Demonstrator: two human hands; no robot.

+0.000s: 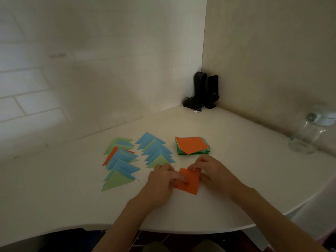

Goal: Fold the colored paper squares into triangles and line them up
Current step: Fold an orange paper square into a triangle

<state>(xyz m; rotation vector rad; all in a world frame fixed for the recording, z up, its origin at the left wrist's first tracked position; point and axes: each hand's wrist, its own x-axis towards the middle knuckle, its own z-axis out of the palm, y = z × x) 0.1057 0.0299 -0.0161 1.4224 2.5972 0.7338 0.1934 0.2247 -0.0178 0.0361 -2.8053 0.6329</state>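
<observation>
- A smooth, matte white desk [72,188] with a rounded front edge fills a corner between pale walls; the left wall shows a faint brick-like tile pattern.
- An orange paper square [189,181], thin and flat with crisp edges, lies on the desk near the front edge, between the two hands (its far corner looks slightly lifted).
- The left hand [161,180] lies over the sheet's left side, fingers stretched out and pressing down on the paper.
- The right hand [211,171] pinches the sheet's far right corner between curled fingertips and thumb.
- Just beyond the right hand sits a neat stack of unfolded paper squares [192,145], orange on top with green edges showing beneath.
- To the left of the stack, a row of folded blue and light green paper triangles [156,150] overlaps like shingles, its near end just beside the left hand.
- Further left runs a second overlapping row of folded triangles [119,162], green and blue with one orange piece.
- Two upright black box-shaped objects [205,90] stand in the far corner (too dark to identify).
- A clear glass jar [307,135] stands by the right wall.
</observation>
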